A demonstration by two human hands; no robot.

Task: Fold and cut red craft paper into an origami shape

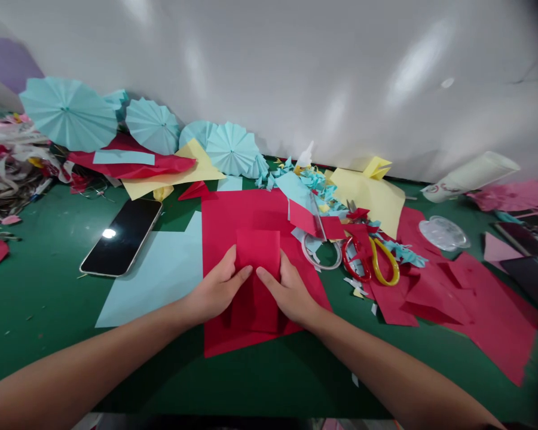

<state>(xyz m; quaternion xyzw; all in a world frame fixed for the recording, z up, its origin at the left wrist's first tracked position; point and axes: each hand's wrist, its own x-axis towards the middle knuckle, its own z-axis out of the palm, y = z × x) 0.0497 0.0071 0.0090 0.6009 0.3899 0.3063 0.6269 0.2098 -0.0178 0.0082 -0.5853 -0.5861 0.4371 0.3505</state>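
Note:
A folded red paper strip [256, 307] is held upright-lengthwise over a larger red sheet [219, 218] on the green table. My left hand [217, 286] grips its left edge, thumb on top and fingers behind. On the opposite edge my right hand [293, 292] pinches it the same way, the two thumb tips close together near the middle. The fingers under the strip are hidden. A light blue sheet [161, 269] lies partly under the red sheet on the left.
A phone [122, 237] lies left. Scissors [385, 263], a tape roll [321, 254] and paper scraps [318, 182] sit right. Pleated blue paper rosettes [233, 149] lean on the back wall. Red sheets [488, 298] spread far right.

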